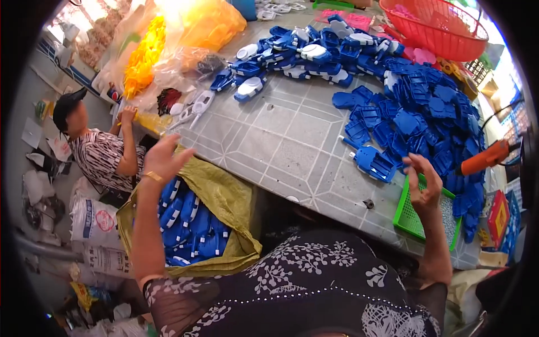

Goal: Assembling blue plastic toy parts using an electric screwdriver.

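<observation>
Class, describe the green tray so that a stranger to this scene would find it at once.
Start at the grey tiled table heaped with blue plastic parts. Follow its near edge to the right hand; the green tray lies just beneath it, overhanging the table edge. It is the only flat, green, perforated piece among solid blue mouldings.

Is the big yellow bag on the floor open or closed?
Open. The yellow sack gapes wide, showing blue plastic parts piled inside.

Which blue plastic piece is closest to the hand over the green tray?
The blue piece lying alone at the pile's near edge, just left of the right hand; the others sit farther back.
</observation>
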A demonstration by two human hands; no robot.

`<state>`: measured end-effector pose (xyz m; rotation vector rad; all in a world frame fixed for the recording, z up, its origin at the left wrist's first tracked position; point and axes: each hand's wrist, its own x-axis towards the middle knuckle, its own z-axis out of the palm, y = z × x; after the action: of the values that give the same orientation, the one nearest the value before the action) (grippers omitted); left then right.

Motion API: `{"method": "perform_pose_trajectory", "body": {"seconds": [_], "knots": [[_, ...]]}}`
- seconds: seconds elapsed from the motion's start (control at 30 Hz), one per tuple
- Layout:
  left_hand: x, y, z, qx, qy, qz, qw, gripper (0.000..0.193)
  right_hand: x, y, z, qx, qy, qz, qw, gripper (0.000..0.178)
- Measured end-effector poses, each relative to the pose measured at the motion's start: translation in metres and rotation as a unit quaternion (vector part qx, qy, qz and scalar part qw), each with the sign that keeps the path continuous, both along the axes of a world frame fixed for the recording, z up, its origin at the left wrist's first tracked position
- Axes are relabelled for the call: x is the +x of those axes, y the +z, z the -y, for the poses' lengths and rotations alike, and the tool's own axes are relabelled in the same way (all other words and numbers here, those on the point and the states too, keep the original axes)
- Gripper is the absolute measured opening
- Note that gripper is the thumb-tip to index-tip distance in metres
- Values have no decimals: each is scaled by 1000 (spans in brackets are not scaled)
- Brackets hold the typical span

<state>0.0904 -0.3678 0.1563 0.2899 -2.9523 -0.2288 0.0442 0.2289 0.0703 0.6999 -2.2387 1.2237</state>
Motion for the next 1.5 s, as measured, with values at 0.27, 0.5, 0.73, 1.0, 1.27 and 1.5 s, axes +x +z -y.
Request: {"method": "perform_pose_trajectory", "body": {"seconds": [0.27,0.5,0.73,1.0,1.27,1.5], "knots": [[-183,-65,-87,-27,-72,96,992,88,-66,8,99,134,119,-58,982,41],[-277,-132,-47,-3,-10,31,999,83,-45,-58,184,242,247,-85,934,30],[-268,-136,-27,228,-30,30,973,58,-45,-57,169,269,265,-56,924,29],[-166,-95,-109,761,-186,244,571,62,-87,-12,167,-62,106,252,960,56],[-81,-116,-230,770,-194,335,506,70,-81,-17,142,-82,158,397,900,62],[-39,-99,-251,229,-465,-35,854,50,-44,-40,98,220,138,261,930,42]]}}
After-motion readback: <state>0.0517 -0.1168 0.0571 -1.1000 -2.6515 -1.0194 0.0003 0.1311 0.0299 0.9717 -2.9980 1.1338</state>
